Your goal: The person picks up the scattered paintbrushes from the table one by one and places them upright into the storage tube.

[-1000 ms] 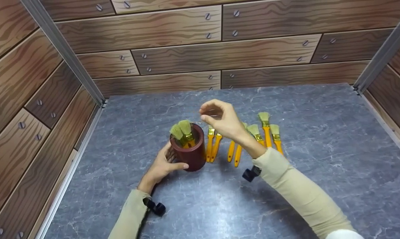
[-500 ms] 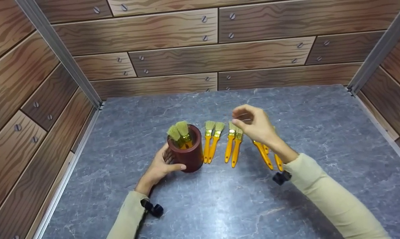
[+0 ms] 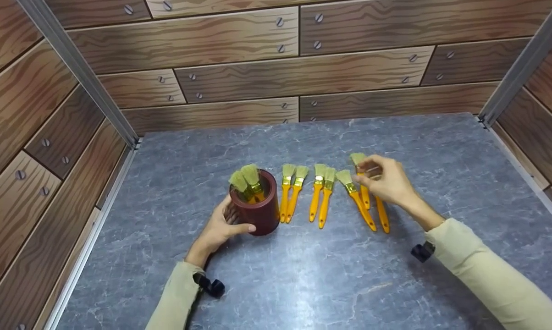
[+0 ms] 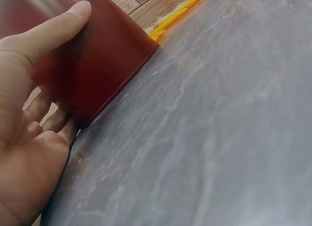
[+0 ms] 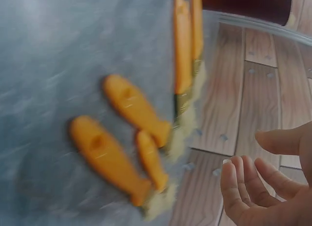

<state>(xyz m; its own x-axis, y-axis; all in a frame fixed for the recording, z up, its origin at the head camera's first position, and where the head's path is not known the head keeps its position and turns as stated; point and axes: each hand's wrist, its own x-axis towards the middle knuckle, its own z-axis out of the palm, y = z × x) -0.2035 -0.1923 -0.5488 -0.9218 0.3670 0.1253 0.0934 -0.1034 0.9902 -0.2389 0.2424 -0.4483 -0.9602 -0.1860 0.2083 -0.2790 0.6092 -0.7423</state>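
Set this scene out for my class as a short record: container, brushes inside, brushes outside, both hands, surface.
Container: dark red pot
Inside: two brushes visible, bristles up
Outside: nearest pair, middle pair, farthest trio
Left hand: grips the pot
Right hand: at the trio, thumb and fingers apart, holding nothing
Surface: grey veined table

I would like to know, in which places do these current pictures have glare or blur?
Head view: bright glare whitens the near middle of the table; left wrist view: a pale sheen at the top of the cup, and the table goes soft toward the lower right; right wrist view: the loose brushes are blurred, while the right hand looks somewhat clearer.
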